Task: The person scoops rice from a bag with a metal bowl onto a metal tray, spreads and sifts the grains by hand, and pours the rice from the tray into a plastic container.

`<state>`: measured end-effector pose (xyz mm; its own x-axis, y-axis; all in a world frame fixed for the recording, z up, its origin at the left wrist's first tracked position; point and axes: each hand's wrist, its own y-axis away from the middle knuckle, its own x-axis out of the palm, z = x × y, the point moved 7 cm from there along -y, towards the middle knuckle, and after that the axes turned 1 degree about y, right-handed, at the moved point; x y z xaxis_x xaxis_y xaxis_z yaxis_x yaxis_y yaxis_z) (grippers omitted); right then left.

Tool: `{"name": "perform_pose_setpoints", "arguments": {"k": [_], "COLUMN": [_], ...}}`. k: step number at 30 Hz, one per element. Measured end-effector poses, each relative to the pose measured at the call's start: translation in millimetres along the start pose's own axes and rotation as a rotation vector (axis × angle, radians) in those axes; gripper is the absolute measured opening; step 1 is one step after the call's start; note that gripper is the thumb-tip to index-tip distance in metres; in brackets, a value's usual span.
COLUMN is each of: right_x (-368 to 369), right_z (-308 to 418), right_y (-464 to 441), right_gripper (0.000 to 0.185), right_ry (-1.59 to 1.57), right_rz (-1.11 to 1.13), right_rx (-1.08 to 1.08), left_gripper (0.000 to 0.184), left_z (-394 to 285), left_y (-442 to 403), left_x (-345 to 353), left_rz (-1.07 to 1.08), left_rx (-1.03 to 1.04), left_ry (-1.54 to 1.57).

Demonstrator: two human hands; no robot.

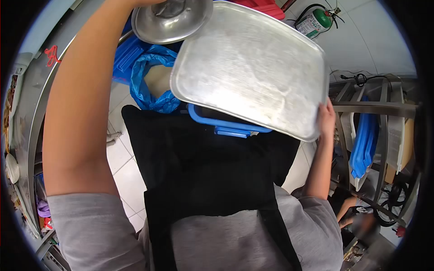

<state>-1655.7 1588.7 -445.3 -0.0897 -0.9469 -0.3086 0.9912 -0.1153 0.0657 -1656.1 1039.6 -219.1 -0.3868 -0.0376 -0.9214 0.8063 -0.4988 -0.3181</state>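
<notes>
My right hand (326,118) grips a large rectangular metal tray (253,67) by its right edge, fingers bent around the rim. The tray is slightly tilted, with smears on its surface. At the top edge, a sliver of my left hand (147,2) shows over a round metal bowl (178,28); its fingers are mostly cut off. Something dark grey lies in the bowl, too cropped to name. The bowl overlaps the tray's upper left corner. Below the tray is a container with a blue rim (226,125), partly covered. Left of it is an open blue plastic bag (138,86) with pale contents (158,79).
A metal rack (375,108) with blue lids (365,140) stands at the right. A fire extinguisher (318,21) is by the wall. A metal counter (43,86) runs along the left. Another person (361,226) is low at the right. The floor is tiled (126,171).
</notes>
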Motion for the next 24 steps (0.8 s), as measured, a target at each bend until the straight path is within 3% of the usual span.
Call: {"name": "perform_pose_setpoints", "arguments": {"k": [3,8,10,11,13,15,17,19,21,24], "right_x": [50,84,83,93,136,197,256,289,303,302], "right_z": [-10,-31,-23,-9,54,59,66,46,33,35], "right_y": [-14,-48,-57,-53,-25,-18,2,5,0,-1], "right_gripper": [0.042,0.046,0.05,0.05,0.052,0.054,0.056,0.055,0.055,0.055], "right_ry": [-0.037,-0.083,0.646,0.64,1.098,1.03,1.01,1.056,1.103,1.142], "right_rz": [0.085,0.16,0.009,0.009,-0.157,-0.017,0.183,0.225,0.257,0.307], "right_rx": [0.005,-0.048,-0.181,-0.177,-0.437,-0.688,-0.808,-0.768,-0.715,-0.668], "left_gripper": [0.012,0.018,0.021,0.022,0.016,0.013,0.015,0.02,0.025,0.029], "left_z": [-5,-19,-34,-46,-52,-38,-23,-24,-31,-19], "left_y": [8,53,87,113,165,224,283,322,343,348], "left_x": [-2,5,14,19,44,80,130,181,243,301], "left_rz": [-0.095,-0.19,-0.238,-0.272,-0.321,-0.409,-0.341,-0.353,-0.062,0.012], "left_rx": [0.094,-0.081,-0.156,-0.196,-0.426,-0.819,-1.128,-1.379,-1.322,-1.302], "left_ry": [-0.073,0.081,0.084,0.056,0.192,0.282,0.251,0.528,0.347,0.237]}}
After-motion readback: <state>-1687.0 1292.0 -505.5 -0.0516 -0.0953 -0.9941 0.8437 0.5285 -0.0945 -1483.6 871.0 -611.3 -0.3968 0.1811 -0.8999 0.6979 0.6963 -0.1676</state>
